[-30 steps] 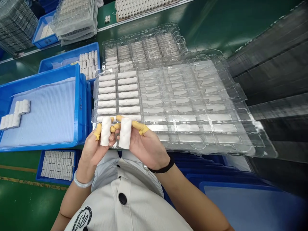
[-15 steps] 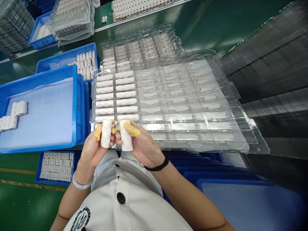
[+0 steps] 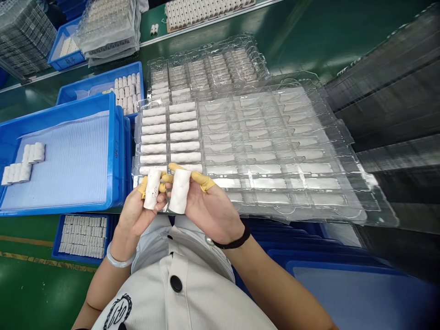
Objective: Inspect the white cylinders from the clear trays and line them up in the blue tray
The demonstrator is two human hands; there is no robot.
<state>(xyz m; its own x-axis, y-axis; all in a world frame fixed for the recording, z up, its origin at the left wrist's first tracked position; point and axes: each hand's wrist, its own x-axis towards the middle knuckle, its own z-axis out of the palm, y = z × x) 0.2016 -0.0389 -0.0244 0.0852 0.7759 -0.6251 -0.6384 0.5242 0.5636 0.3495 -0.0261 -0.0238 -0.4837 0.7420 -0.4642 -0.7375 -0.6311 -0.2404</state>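
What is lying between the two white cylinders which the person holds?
The head view shows fingers, some with yellow covers, between the left-hand cylinder and the right-hand cylinder.

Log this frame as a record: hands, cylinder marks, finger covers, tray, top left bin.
left hand: holds marked cylinder
right hand: holds plain cylinder
marks: dark, on left cylinder; none visible on right one
finger covers: yellow, both hands
clear tray: beyond hands; white pieces in two leftmost columns
blue bin: left of tray; white cylinders on pale liner
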